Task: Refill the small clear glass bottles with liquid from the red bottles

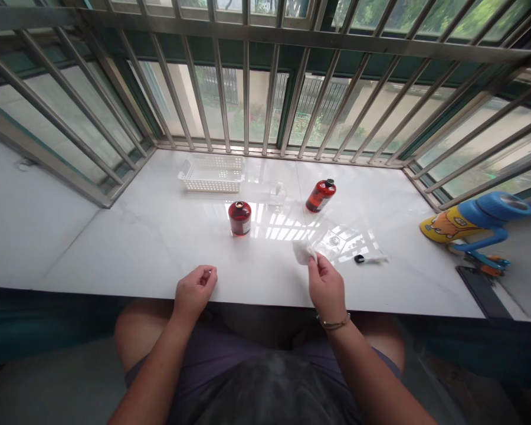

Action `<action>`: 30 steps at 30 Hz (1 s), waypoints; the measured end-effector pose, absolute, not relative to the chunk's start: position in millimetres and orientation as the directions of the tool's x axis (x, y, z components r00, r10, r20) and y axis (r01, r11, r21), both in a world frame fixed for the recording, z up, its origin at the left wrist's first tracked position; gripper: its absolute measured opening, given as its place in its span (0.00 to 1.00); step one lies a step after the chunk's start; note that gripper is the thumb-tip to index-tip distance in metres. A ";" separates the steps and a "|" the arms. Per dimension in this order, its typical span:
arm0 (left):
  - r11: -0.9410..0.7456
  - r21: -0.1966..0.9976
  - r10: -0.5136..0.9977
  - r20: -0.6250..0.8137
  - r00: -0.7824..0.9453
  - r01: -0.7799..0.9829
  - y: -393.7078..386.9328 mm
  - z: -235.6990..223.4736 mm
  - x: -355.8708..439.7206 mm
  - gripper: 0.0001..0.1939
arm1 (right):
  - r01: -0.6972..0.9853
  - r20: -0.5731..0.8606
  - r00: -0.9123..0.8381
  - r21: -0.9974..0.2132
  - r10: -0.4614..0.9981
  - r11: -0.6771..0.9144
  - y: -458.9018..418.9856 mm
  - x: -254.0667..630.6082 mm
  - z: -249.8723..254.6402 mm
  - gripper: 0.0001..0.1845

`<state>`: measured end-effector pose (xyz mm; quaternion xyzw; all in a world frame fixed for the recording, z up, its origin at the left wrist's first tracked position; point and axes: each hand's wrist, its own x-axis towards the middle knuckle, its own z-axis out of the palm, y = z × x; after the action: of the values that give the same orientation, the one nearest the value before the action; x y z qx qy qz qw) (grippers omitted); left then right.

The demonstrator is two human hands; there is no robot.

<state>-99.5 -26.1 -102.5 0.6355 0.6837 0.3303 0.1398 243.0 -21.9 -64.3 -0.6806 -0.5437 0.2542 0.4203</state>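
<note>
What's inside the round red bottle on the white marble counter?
The round red bottle shows only deep red through its sides, with a small pale label. That colour hides the contents, so red liquid or merely tinted glass cannot be told.

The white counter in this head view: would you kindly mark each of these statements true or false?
1. The right hand pinches a white wipe. True.
2. The left hand grips a red bottle. False: it holds no bottle, and the nearest red bottle stands apart from it on the counter.
3. A white plastic basket sits toward the back of the counter. True.
4. The window beyond the counter has no bars. False: metal bars run across it.
</note>
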 end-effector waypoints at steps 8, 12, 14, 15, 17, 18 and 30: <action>-0.019 0.628 0.959 0.232 -0.165 0.778 -26.0 -103.8 -98.9 0.15 | 0.932 0.298 -0.043 -0.331 0.954 0.146 -3.1 244.8 -122.2 0.24; -0.019 0.630 0.960 0.229 -0.162 0.777 -26.5 -100.6 -97.6 0.15 | 0.955 0.290 -0.127 -0.222 0.949 0.196 3.7 204.6 -132.7 0.26; -0.024 0.623 0.960 0.234 -0.156 0.782 -26.3 -100.2 -97.6 0.15 | 0.947 0.272 -0.183 -0.209 0.945 0.243 0.3 181.6 -130.8 0.27; -0.026 0.618 0.959 0.238 -0.155 0.786 -26.2 -100.3 -97.7 0.15 | 0.940 0.265 -0.209 -0.211 0.941 0.268 -3.0 169.4 -128.8 0.27; -0.027 0.611 0.957 0.245 -0.157 0.791 -25.9 -101.1 -98.1 0.15 | 0.918 0.237 -0.264 -0.236 0.935 0.319 -11.2 144.4 -123.3 0.27; -0.026 0.610 0.956 0.246 -0.158 0.792 -25.7 -101.6 -98.4 0.15 | 0.898 0.212 -0.292 -0.274 0.933 0.343 -15.2 132.6 -119.9 0.26; -0.042 0.641 0.961 0.236 -0.144 0.767 -25.9 -104.4 -100.7 0.14 | 0.228 -0.268 -0.080 -0.943 0.960 -0.244 8.9 178.0 -77.2 0.25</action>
<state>-100.7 -25.9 -104.4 0.6381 0.6769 0.3375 0.1441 178.0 8.9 -77.2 -0.5837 -0.5087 0.5304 0.3453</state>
